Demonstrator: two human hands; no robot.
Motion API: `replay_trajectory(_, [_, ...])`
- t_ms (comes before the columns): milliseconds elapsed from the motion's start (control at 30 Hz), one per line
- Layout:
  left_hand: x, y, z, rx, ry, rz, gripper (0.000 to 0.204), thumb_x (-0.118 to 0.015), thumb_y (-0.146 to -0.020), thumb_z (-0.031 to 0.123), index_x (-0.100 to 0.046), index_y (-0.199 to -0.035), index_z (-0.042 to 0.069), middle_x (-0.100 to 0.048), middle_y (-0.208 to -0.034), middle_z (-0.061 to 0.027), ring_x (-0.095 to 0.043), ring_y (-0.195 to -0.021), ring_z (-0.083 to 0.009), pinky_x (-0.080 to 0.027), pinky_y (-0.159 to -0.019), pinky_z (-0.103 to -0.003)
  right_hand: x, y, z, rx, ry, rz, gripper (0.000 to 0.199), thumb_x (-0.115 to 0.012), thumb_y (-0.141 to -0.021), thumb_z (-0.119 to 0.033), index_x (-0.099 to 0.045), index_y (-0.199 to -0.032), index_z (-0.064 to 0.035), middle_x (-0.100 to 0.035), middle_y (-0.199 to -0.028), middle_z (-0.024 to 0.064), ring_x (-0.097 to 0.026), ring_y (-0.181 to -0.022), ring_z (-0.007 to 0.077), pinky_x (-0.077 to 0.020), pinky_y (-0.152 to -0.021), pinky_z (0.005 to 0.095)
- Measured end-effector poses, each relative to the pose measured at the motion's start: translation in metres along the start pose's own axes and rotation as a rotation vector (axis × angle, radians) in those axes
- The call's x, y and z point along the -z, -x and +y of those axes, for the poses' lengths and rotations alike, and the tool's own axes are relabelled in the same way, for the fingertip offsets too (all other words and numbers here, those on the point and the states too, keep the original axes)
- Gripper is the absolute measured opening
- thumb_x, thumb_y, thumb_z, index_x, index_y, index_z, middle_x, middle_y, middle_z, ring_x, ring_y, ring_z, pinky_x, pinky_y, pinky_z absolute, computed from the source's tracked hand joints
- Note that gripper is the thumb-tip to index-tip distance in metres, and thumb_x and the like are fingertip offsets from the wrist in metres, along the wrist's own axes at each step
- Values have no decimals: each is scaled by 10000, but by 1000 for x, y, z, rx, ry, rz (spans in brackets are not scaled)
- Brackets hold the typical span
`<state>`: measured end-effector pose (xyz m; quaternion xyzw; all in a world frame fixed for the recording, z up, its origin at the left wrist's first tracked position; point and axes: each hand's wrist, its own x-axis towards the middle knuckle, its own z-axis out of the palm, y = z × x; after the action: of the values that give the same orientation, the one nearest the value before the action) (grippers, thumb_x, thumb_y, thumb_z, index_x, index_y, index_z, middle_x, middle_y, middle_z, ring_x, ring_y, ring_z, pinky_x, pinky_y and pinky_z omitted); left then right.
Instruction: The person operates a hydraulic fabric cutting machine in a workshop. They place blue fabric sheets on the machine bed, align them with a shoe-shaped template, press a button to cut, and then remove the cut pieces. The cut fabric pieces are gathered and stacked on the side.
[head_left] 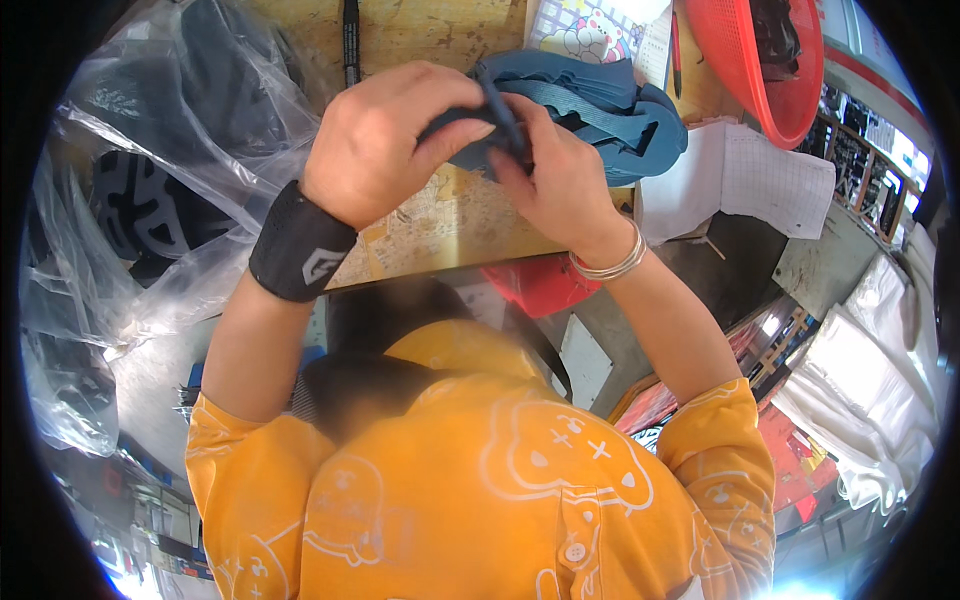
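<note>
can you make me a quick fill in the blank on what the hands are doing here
1. Both hands grip a ____ fabric bundle with straps.
2. The left hand has a ____ wristband on its wrist.
3. The right hand wears a silver ____ on its wrist.
4. The basket at the top right is ____.

Missing words: blue; black; bangle; red

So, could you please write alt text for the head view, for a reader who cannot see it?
Two bare hands, left hand and right hand, grip a blue fabric strap bundle above a wooden table. Clear plastic bags lie to the left, a red basket at the upper right.
</note>
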<state>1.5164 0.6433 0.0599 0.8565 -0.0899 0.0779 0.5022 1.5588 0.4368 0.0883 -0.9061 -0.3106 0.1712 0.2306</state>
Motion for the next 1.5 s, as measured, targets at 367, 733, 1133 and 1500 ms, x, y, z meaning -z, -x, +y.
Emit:
replay_trajectory(367, [3, 13, -29, -58, -200, -200, 537, -777, -591, 25, -627, -1102, 96, -576, -1011, -76, -560, -955, -284, -492, -818, -376, 6, 1, 9, -173, -307, -20, 309, -544, -898, -106, -519, -1195, -26, -696, -843, 135, -665, -778, 341, -523, -680, 385])
replay_trajectory(733, [1, 8, -19, -74, -278, -153, 468, -783, -601, 57, -610, -1036, 65, -575, -1068, -87, -550, -1015, -311, -471, -861, -381, 3, 2, 11, -120, -249, -50, 368, -573, -885, -128, -484, -1228, -32, -682, -896, 143, -658, -776, 327, -518, -684, 378])
replay_trajectory(1133, [4, 5, -10, 119, -131, -225, 533, -801, -626, 96, -611, -1124, 98, -583, -1064, -94, -565, -1000, -295, -489, -845, -375, 13, 2, 7, -224, -279, -41, 488, -604, -861, -173, -439, -1245, 80, -665, -744, 154, -657, -666, 313, -515, -643, 340])
replay_trajectory(1500, [13, -4, -10, -59, -129, -232, 214, -755, -683, 82, -697, -889, 68, -589, -895, -52, -582, -870, -265, -495, -758, -364, 10, 2, 3, -152, -224, -39, 462, -638, -837, -195, -466, -1226, -15, -653, -898, 218, -641, -830, 388, -519, -707, 417])
